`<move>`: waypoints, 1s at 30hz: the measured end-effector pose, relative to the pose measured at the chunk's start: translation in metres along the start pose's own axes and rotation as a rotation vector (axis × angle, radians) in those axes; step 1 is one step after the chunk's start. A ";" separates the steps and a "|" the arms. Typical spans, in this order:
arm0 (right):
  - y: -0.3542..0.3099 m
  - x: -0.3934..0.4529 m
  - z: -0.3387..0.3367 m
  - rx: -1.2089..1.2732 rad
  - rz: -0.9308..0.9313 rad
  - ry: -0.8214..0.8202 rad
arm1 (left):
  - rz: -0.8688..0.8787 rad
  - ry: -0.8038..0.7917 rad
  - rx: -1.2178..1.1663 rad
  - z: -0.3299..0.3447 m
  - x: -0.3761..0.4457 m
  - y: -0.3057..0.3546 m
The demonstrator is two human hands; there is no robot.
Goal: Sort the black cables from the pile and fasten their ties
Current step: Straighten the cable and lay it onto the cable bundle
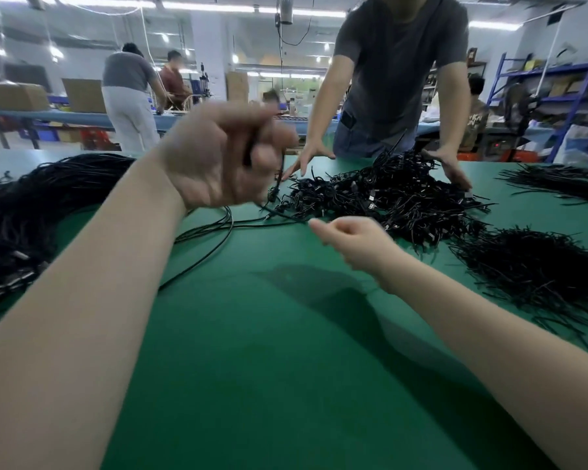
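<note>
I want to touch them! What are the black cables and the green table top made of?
Cables: probably a rubbery plastic coat, slightly shiny, since they bend and tangle loosely; small silvery ends look like metal.
Table top: a smooth matte green mat, maybe rubber or vinyl. It shows soft shadows with no glare.

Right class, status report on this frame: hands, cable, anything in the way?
Left hand raised, gripping a black cable. Right hand curled, holding nothing visible. Another person's hands on the central pile.

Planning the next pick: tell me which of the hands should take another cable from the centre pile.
Probably the right hand: it is curled but holds nothing and hovers beside the centre pile. The left hand is raised, gripping a black cable.
</note>
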State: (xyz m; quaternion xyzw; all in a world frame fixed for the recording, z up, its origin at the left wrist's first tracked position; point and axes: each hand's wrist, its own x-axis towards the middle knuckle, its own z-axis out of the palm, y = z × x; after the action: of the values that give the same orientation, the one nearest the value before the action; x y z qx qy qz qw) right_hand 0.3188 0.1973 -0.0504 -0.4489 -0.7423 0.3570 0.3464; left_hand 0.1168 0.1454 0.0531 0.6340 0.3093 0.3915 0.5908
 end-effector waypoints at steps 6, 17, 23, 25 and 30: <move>-0.030 0.008 -0.015 0.064 -0.321 0.295 | -0.302 0.313 0.381 0.027 0.039 -0.037; 0.003 0.003 -0.008 0.083 0.123 -0.075 | 0.022 0.130 -0.010 0.008 0.020 -0.014; -0.029 0.008 -0.010 -0.052 -0.208 0.140 | -0.393 0.259 0.613 0.027 0.044 -0.046; -0.035 0.003 0.002 0.123 -0.167 0.039 | -0.220 0.433 0.395 0.025 0.049 -0.049; -0.021 -0.001 0.002 0.366 -0.120 -0.190 | 0.068 0.517 -0.128 0.033 0.054 -0.048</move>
State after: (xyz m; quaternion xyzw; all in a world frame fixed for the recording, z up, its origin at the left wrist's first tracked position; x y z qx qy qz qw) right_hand 0.3086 0.1887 -0.0346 -0.2978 -0.7199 0.5052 0.3712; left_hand 0.1762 0.1799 0.0131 0.4846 0.4028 0.5788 0.5176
